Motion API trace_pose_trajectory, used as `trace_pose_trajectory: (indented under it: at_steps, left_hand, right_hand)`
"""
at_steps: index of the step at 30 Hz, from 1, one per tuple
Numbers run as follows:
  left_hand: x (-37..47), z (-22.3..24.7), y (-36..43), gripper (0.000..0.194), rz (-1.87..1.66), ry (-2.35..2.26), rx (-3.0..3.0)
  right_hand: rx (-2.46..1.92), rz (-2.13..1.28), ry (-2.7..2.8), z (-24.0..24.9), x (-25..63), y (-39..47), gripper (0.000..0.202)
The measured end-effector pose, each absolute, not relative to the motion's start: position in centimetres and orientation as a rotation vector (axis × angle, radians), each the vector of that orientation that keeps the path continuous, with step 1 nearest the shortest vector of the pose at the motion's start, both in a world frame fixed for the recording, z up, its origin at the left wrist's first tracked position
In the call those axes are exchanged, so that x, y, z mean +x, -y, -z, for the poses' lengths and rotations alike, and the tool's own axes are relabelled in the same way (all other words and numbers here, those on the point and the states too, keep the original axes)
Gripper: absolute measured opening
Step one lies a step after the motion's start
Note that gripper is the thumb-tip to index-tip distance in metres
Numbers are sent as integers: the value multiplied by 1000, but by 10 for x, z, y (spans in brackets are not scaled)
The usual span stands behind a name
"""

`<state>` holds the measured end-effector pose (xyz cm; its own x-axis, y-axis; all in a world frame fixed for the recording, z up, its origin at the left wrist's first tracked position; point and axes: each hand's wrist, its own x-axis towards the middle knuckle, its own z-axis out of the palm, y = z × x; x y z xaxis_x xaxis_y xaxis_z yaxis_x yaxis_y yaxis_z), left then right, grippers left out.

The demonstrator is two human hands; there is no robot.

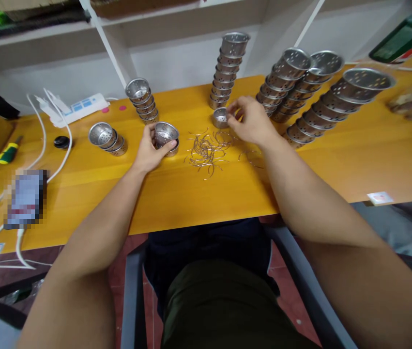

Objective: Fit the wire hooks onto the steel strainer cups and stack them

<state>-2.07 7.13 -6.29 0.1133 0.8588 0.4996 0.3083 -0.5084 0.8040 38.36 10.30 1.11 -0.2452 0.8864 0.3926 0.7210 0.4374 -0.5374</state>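
Observation:
My left hand (151,151) is wrapped round a short nest of perforated metal cups (166,132), standing on the table. At the rim of a single small metal cup (221,118), the fingers of my right hand (247,118) are bent together in a pinch; whether they grip the rim or something small I cannot make out. Between the hands lies a loose heap of thin curved wires (207,151). Left of my left hand, a short leaning stack of perforated cups (106,138) rests on the table, with a taller cup stack (142,100) behind.
Tall cup stacks (227,68) stand at the back and right. A phone (26,198) with white cables, a power strip (78,110), a black round cap (61,142) and a screwdriver (8,152) lie left. A white shelf (191,53) backs the yellow table (198,203).

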Motion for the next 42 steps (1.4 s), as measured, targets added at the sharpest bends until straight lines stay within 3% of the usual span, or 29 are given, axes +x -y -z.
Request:
trace_pose_trajectory:
  at_steps: [7, 13, 18, 27, 33, 42]
  left_hand:
    - [-16, 54, -65, 98, -1508, -1137, 1805]
    - [-18, 56, -67, 102, -1590, -1144, 1819]
    - [-19, 54, -66, 113, -1609, -1138, 1918]
    - [-1, 26, -45, 122, -1555, -1120, 2093]
    - [7, 35, -37, 117, -1509, -1076, 2121]
    - [17, 16, -16, 106, -1428, -1038, 2173]
  right_hand:
    - [-1330, -610, 2441, -31, 355, -62, 18]
    - [-1558, -426, 2449, -23, 326, -59, 19]
    - [-1466, -511, 2331, -13, 329, -64, 13]
    - [-988, -913, 1951, -23, 346, -67, 35]
    - [-767, -962, 1751, -32, 323, -45, 45]
    - [-703, -863, 1743, -31, 302, -18, 41]
